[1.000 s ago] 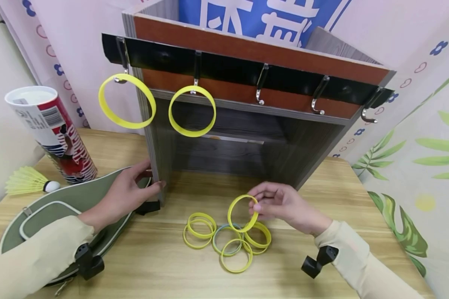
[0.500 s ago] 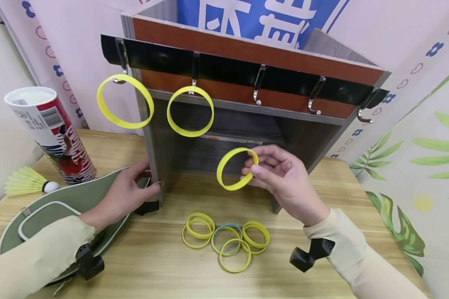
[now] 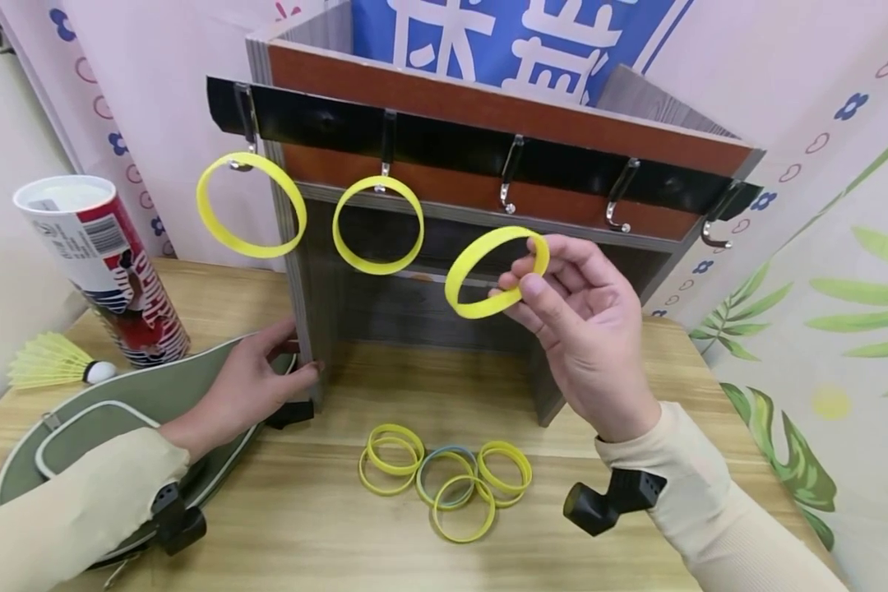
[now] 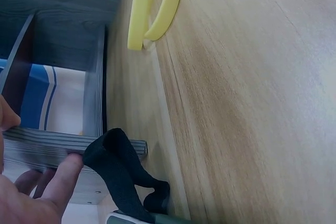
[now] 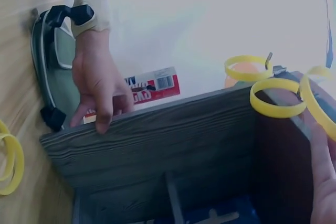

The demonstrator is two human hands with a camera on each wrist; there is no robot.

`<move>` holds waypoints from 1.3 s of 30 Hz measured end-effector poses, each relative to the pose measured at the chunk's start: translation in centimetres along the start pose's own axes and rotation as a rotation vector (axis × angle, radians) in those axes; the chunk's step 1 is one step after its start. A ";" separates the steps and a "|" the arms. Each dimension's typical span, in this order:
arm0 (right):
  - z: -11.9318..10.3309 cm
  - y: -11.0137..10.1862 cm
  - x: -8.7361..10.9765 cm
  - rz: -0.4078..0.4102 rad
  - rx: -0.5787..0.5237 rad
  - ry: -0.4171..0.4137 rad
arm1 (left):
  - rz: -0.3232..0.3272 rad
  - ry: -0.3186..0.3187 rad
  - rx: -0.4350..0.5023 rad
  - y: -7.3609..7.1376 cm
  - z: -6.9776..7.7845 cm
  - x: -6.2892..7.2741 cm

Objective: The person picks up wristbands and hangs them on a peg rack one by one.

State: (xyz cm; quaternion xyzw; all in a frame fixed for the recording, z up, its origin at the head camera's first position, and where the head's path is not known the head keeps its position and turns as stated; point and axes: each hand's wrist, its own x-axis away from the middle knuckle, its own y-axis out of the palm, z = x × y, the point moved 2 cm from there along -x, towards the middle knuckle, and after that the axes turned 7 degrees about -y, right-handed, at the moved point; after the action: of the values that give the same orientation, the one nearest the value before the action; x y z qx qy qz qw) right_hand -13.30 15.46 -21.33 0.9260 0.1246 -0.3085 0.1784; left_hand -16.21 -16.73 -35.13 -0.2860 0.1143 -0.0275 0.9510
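My right hand (image 3: 592,337) pinches a yellow ring-shaped band (image 3: 481,310) between thumb and fingers. The band is tilted, just below the bare middle hook (image 3: 506,197) of a black hook rail (image 3: 451,136). One yellow band (image 3: 259,249) hangs from the leftmost hook, another yellow band (image 3: 377,269) from the second. My left hand (image 3: 240,390) grips the front edge of the left side panel (image 3: 312,321) of a grey wooden shelf; in the left wrist view its thumb (image 4: 65,177) presses that panel. Several loose bands (image 3: 395,470), mostly yellow with one bluish, lie on the table.
A green bag (image 3: 148,386) lies under my left forearm, its black strap (image 4: 118,166) beside the panel. Behind it are a shuttlecock (image 3: 52,362) and an upright printed tube (image 3: 118,271). Two more bare hooks are at the right end of the rail. A pink curtain hangs behind.
My right hand has lifted the yellow band from beside the loose bands on the table up to near the middle hook. The left hand stays on the shelf panel.
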 end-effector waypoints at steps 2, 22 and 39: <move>-0.3 0.3 -0.1 0.022 -0.004 -0.024 | -0.002 -0.004 0.003 0.0 0.0 0.0; 0.0 1.7 -0.7 0.232 0.104 -0.066 | -0.008 -0.010 0.007 0.0 0.0 0.0; 0.8 1.0 -0.4 0.186 0.189 -0.034 | -0.015 -0.020 -0.001 -0.1 0.0 0.0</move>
State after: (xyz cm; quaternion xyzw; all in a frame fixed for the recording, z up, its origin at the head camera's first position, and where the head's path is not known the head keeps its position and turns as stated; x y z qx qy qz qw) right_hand -13.67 14.16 -21.47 0.9409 0.0055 -0.3165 0.1204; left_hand -16.24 -16.79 -35.02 -0.2876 0.1024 -0.0316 0.9517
